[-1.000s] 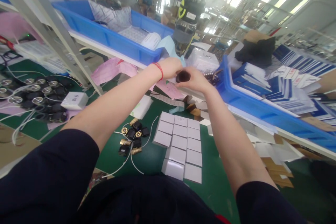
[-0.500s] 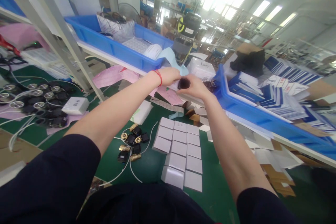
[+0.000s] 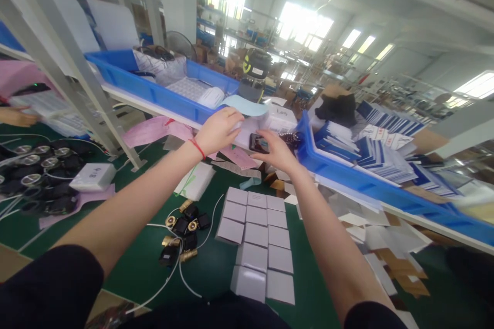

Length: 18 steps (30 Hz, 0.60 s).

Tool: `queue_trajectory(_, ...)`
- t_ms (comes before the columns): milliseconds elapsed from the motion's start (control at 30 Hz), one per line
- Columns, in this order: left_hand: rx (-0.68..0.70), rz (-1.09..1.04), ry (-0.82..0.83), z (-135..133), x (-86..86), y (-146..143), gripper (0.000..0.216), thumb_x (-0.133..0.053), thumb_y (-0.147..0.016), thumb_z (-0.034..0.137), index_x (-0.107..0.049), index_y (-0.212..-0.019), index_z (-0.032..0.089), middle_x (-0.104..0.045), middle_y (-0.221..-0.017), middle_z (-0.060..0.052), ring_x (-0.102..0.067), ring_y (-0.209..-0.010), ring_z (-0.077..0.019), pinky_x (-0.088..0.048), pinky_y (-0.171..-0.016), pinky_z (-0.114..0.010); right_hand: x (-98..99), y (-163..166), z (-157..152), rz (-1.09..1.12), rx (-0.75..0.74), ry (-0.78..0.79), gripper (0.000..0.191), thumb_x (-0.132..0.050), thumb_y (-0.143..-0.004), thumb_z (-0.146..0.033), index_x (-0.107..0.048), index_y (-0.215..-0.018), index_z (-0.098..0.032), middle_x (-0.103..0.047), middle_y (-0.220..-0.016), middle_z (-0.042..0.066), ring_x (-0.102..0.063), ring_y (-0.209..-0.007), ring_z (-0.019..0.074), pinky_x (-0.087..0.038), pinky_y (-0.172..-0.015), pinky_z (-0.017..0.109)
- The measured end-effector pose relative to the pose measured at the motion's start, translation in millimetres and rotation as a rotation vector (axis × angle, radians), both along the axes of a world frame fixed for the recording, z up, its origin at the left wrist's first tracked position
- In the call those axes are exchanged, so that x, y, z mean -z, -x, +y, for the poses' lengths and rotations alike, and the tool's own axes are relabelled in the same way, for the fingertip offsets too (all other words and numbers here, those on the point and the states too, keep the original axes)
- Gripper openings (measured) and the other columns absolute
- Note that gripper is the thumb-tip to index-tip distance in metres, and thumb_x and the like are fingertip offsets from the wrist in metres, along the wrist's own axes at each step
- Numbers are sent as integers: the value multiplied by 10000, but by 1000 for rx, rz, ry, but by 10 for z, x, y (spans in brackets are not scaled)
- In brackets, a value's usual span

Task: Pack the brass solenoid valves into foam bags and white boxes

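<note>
In the head view, we are pinching a small dark part in our right hand at the shelf edge. Our left hand is lying flat and unclenched on a white packet. White boxes are sitting in rows, and brass fittings are lying loose.

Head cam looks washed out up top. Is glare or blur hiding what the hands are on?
Head view: windows blown out, glare confined to the background; left hand, right hand and the dark object in its grip evenly lit, slightly soft; wide-angle skews the shelf frame at the left edge.
</note>
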<state>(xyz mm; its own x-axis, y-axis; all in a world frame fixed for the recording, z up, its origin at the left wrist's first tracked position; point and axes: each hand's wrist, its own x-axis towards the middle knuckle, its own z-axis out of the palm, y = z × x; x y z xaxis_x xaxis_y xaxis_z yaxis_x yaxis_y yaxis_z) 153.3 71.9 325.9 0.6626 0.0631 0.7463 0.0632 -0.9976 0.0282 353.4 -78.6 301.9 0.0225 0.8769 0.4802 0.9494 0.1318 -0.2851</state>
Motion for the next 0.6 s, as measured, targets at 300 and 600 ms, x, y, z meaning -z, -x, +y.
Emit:
queue_trajectory(300, -10, -37, 488, -800, 1082, 772, 216, -461, -1002, 246, -629, -880, 188, -667, -866, -62, -620, -852, -221, -508, -793, -355, 195, 403, -706, 397, 189, -366, 171, -647, -909, -364, -692, -1009, -232, -675, -898, 54, -648, -822, 243, -557, -786, 409)
queue_trajectory(600, -186, 553, 1036, -1492, 3046, 1454, 303, -392, -892, 417, -587, -723, 257, -677, -773, -58, -669, -750, -281, -546, -729, -403, 1688, 681, -1420, 636, 321, 98, 216, -533, -877, -358, -693, -875, -212, -694, -794, 63, -656, -704, 238, -539, -651, 367)
